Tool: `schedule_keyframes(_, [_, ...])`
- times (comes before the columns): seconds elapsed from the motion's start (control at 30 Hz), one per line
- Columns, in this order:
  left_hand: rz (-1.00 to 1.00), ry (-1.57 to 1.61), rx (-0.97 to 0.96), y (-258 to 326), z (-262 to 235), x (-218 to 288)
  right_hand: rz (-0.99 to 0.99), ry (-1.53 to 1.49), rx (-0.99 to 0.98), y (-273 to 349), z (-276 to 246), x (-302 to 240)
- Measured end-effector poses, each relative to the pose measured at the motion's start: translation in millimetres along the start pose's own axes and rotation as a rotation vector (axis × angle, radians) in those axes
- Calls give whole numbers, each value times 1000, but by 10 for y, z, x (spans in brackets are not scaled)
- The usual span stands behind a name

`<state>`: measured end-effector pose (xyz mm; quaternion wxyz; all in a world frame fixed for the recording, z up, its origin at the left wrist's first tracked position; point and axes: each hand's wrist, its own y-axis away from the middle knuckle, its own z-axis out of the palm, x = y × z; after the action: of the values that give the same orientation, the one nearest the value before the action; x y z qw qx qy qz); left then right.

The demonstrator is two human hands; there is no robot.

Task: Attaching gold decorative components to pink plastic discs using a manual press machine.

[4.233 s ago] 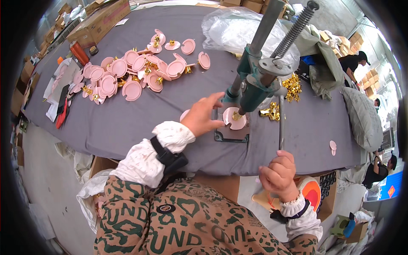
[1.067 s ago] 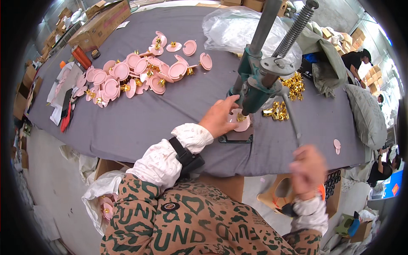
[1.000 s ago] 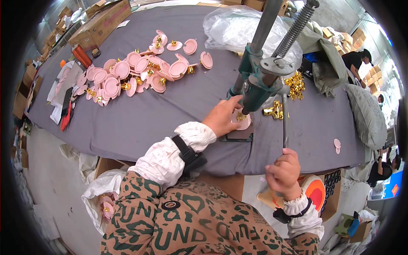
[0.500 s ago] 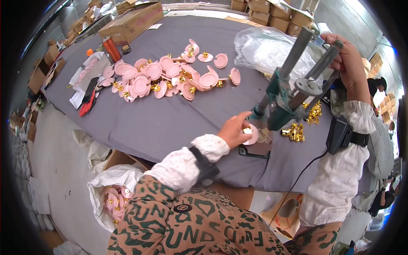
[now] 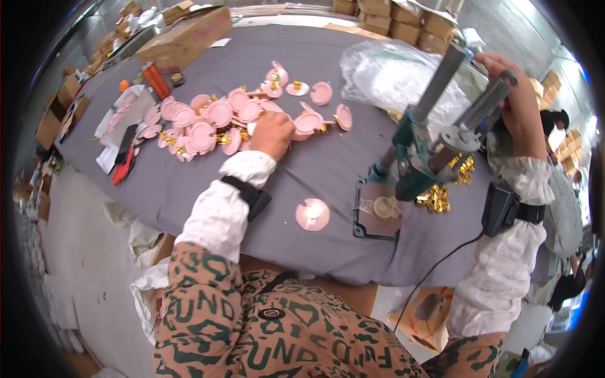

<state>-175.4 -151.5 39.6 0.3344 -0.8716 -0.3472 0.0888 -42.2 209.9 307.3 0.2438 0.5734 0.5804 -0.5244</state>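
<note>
My left hand (image 5: 272,135) reaches into a pile of round pink plastic discs (image 5: 201,137) with notches in their edges, several bearing gold metal fittings. Its fingers point down among the discs and are mostly hidden. One loose pink disc (image 5: 321,218), pale at its centre, lies flat on the cloth nearer to me. To its right stands a green hand press (image 5: 413,160) with steel columns, a spring and a framed base (image 5: 378,234). My right hand (image 5: 524,94) is closed round the press lever at the upper right, its grip partly behind the spring.
Gold metal fittings (image 5: 435,199) lie right of the press. Behind it is a clear plastic bag (image 5: 384,69). Far left are a cardboard box (image 5: 186,41), an orange cylinder (image 5: 155,80), a phone (image 5: 126,142) and a red-handled tool (image 5: 121,171). A cable (image 5: 441,268) hangs from my right wrist device.
My left hand has let go of a pink disc, leaving it on the cloth left of the press, and moved up and left to the pile. My right hand stays at the lever.
</note>
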Motion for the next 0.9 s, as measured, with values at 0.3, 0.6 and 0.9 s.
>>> schedule_keyframes(0.3, [-783,1405,-618,179,292,1608,8,-164,1,117,141,-187])
schedule_keyframes(0.6, [-334,762,-326,155,371,2092,45,-154,-110,-75,41,-55])
schedule_keyframes(0.9, [-295,612,-272,200,367,2079,-287,117,146,897,20,-73])
